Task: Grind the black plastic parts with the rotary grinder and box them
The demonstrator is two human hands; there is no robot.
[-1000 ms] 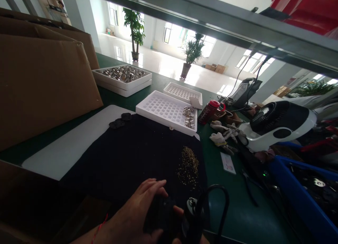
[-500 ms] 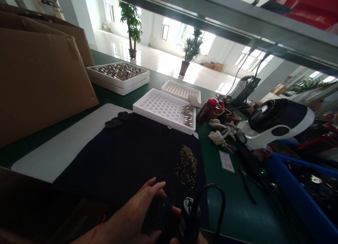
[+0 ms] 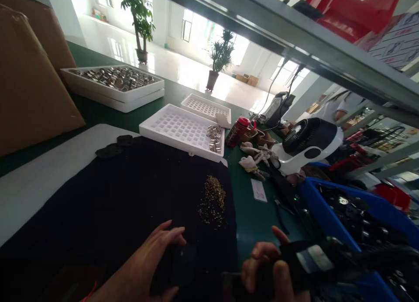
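My left hand point(image 3: 144, 260) is curled around a dark plastic part point(image 3: 183, 263), thumb below and fingers above it. The part's outline is hard to make out against the black cloth point(image 3: 140, 201). In my right hand point(image 3: 266, 260) is a black corded electric screwdriver point(image 3: 316, 262), lying nearly level with its cord end to the right. Its front end points left and is lost in shadow. A pile of small brass-coloured screws point(image 3: 213, 199) lies on the cloth beyond my hands. Flat black pieces point(image 3: 111, 149) rest at the cloth's far left corner.
A white tray point(image 3: 173, 136) holds several metal pieces at its right end; another point(image 3: 114, 102) is full of them. To the right are a red bottle point(image 3: 238, 132), gloves point(image 3: 253, 158), a fan point(image 3: 307, 142), a card point(image 3: 258, 190), pliers point(image 3: 280, 215) and a blue bin point(image 3: 330, 210). A metal shelf beam point(image 3: 262, 33) crosses overhead.
My right hand has swung the screwdriver away from the part to the right, tipping it from upright to nearly level. My left hand still holds the part. The view has turned right.
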